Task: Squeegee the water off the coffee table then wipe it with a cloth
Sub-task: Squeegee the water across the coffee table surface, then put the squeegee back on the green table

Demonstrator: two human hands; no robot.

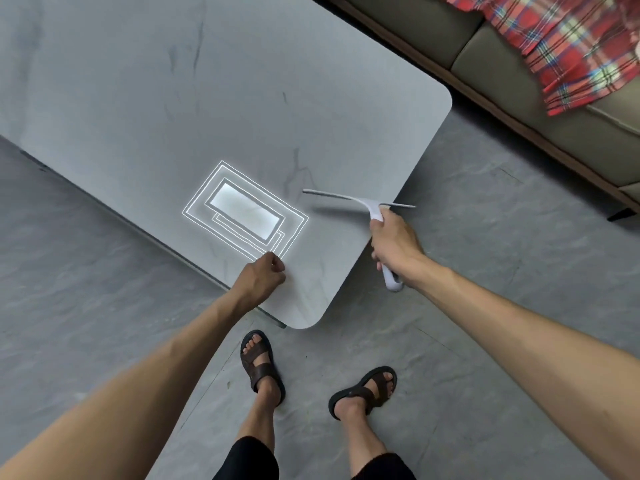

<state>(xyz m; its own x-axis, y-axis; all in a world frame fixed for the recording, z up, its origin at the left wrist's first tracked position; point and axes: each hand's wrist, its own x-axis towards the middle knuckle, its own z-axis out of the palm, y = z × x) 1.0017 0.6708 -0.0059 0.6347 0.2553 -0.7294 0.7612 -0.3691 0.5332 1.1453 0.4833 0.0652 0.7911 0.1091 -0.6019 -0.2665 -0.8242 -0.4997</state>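
Brown strapped sandals point(262, 365) on grey stone-look floor point(104, 306), nearest of all, below black trouser hems. Just beyond, left hand point(263, 278) curled into a loose fist, knuckles resting on the near edge of the coffee table point(207, 98), nothing visible inside the fist. To its right, right hand point(393, 242) wrapped firmly around the white handle of the squeegee point(367, 206), handle butt poking out below the palm, past the table's rounded edge. Ahead of that grip, thin blade stretched crosswise, left end over the pale grey marbled top, right end reaching beyond the edge; whether blade touches the surface, cannot tell, though a soft shadow lies just under it. Left of the blade, bright rectangular light reflection point(246, 211) on the tabletop, just ahead of the left fist. Water on the top not discernible. Farther right and beyond the grip, olive sofa point(588, 140) with dark wooden base, red plaid cloth point(561, 39) draped over its cushions.
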